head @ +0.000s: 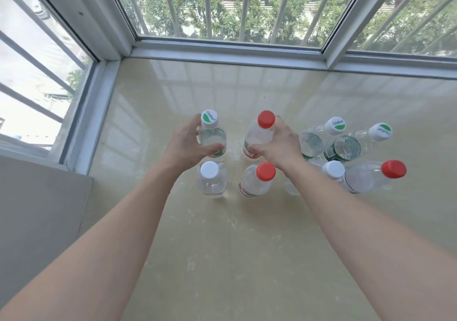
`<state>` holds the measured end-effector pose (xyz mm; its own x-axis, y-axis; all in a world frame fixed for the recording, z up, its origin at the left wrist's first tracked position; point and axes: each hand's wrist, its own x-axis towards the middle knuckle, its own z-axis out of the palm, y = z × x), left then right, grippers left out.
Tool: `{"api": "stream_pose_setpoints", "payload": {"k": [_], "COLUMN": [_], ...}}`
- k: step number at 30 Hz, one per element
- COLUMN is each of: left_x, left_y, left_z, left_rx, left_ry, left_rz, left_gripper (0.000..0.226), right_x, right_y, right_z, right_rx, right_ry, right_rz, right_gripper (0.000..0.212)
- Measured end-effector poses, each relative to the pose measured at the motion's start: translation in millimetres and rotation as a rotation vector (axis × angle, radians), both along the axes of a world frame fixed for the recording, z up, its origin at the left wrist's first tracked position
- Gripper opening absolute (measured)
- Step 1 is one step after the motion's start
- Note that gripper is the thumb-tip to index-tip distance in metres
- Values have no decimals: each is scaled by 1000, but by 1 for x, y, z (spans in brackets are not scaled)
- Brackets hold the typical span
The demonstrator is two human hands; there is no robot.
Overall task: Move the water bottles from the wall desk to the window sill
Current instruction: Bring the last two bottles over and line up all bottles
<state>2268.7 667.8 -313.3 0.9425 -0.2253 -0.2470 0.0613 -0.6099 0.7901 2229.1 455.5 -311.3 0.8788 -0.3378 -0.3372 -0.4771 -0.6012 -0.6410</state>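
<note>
On the glossy beige sill (247, 241), my left hand (184, 145) grips a clear green-capped plastic bottle (213, 136), my right hand (279, 146) a red-capped plastic bottle (259, 134).

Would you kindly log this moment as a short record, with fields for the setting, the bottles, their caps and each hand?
setting: window sill below a barred window
bottles: eight, upright, two rows of four
caps: three red, three white-and-green, two plain white
left hand: grips the green-and-white-capped bottle, back row, far left
right hand: grips the red-capped bottle next to it, back row
</note>
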Motion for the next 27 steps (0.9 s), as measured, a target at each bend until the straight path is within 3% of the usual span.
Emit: {"api": "stream_pose_setpoints", "payload": {"k": [7, 13, 20, 24, 27], "left_x": [-4, -22, -70, -113, -139], "left_y": [3, 27, 25, -28, -80], "left_z": [5, 33, 122, 166, 171], "left_rx": [2, 215, 447, 390, 324], "left_ry": [32, 1, -274, -494, -550], "left_rz": [-7, 6, 86, 27, -60], "left_gripper": [78, 90, 65, 56, 53], "right_x": [-7, -24, -76, -117, -144], "right_y": [1, -5, -37, -106, -168], "right_z": [3, 43, 132, 162, 160], "right_rx": [14, 53, -10, -180, -246], "right_ry": [-3, -24, -218, -247, -216], "right_rz": [-2, 6, 19, -27, -59], "right_gripper": [84, 96, 84, 71, 66]}}
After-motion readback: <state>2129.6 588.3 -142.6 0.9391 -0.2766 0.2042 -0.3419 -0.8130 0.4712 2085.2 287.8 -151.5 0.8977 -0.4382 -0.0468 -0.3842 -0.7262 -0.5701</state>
